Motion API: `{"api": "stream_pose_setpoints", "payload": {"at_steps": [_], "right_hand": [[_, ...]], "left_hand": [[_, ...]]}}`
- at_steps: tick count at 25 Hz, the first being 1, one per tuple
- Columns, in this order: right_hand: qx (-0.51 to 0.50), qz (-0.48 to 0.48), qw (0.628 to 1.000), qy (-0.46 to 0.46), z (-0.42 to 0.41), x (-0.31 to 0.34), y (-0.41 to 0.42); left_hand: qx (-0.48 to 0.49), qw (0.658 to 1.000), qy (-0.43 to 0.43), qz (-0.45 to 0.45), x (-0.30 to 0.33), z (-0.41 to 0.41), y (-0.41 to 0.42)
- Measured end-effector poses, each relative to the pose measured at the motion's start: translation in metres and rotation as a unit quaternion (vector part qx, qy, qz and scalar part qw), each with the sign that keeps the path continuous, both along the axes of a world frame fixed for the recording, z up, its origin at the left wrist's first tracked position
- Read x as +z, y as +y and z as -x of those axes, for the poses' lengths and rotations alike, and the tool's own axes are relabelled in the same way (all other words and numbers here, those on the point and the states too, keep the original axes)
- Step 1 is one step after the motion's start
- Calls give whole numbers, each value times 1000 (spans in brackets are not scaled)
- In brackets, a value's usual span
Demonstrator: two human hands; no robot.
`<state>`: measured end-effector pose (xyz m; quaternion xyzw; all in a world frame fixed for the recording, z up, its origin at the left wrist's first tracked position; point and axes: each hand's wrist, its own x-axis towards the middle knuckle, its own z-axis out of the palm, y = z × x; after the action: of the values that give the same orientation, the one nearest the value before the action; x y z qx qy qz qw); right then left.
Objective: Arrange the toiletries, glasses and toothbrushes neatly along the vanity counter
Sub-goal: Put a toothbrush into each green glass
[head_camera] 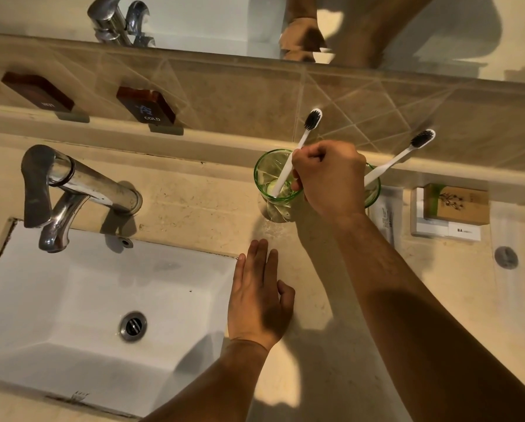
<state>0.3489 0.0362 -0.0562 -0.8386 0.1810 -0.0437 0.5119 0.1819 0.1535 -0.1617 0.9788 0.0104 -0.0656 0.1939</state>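
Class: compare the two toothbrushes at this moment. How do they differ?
The left toothbrush is pinched by the right hand; the right toothbrush stands untouched. The left one sits in the fully visible green glass, the right one in a glass mostly hidden behind the hand. Both: white handles, dark bristles.

Two glasses were set side by side at the back edge of the vanity counter (194, 205), right of the faucet (72, 190). A toothbrush (297, 147) was stood in the left glass (270, 184), another toothbrush (404, 153) in the right glass (372, 190). Further right, a boxed soap (456, 204) was stacked on a flat packet (465, 233). The sink (87, 315) was sunk into the counter's front left part.
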Motion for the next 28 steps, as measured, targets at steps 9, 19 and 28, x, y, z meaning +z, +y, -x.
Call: {"api": "stream_pose_setpoints", "payload": {"at_steps": [9, 19, 28], "right_hand": [[-28, 12, 999, 20, 3, 0, -7], [-38, 28, 998, 36, 5, 1, -11], [-16, 0, 1000, 21, 34, 10, -21]], "left_hand": [[-5, 1000, -8, 4, 1, 0, 0], [-12, 999, -30, 16, -1, 0, 1], [-14, 1000, -21, 15, -3, 1, 2]]}}
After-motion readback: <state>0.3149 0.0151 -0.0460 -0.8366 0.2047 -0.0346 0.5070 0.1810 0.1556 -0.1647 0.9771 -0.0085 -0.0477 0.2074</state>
